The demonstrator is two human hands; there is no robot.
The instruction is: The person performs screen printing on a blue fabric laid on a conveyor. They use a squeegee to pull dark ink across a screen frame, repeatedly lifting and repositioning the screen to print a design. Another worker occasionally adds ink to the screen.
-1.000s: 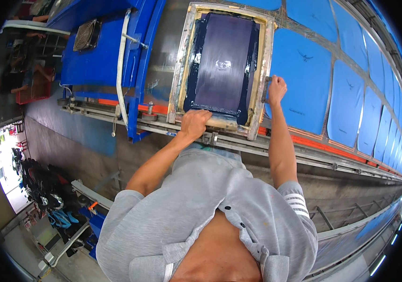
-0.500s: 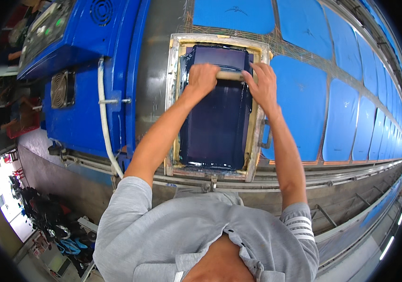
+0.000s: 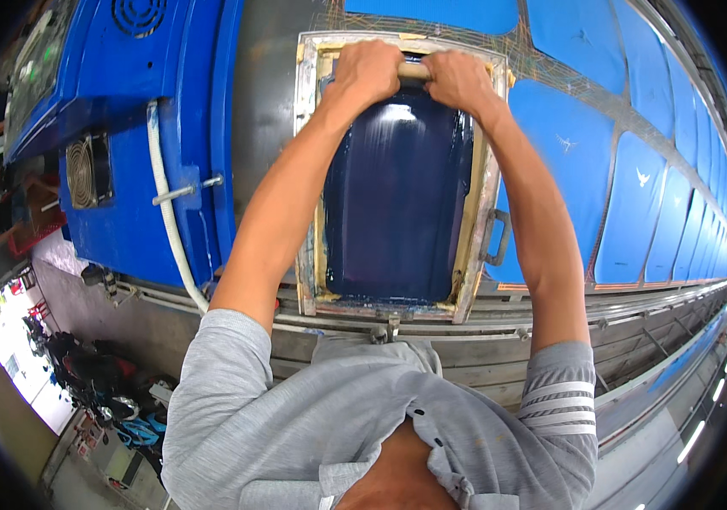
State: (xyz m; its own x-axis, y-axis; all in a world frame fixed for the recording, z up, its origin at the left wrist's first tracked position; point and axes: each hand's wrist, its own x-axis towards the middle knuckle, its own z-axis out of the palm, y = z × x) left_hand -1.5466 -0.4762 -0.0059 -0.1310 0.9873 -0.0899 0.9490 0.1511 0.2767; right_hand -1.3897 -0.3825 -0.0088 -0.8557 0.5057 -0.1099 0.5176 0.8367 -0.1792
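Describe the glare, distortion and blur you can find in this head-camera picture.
Head view: glare whitens the wet dark screen just below the left hand and right hand; fisheye bends the rails and blue panels toward the black rim; the bright doorway at lower left is overexposed; hands and frame look sharp.

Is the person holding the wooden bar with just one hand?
No, both the left hand and the right hand are wrapped around the wooden bar at the far end of the dark blue screen.
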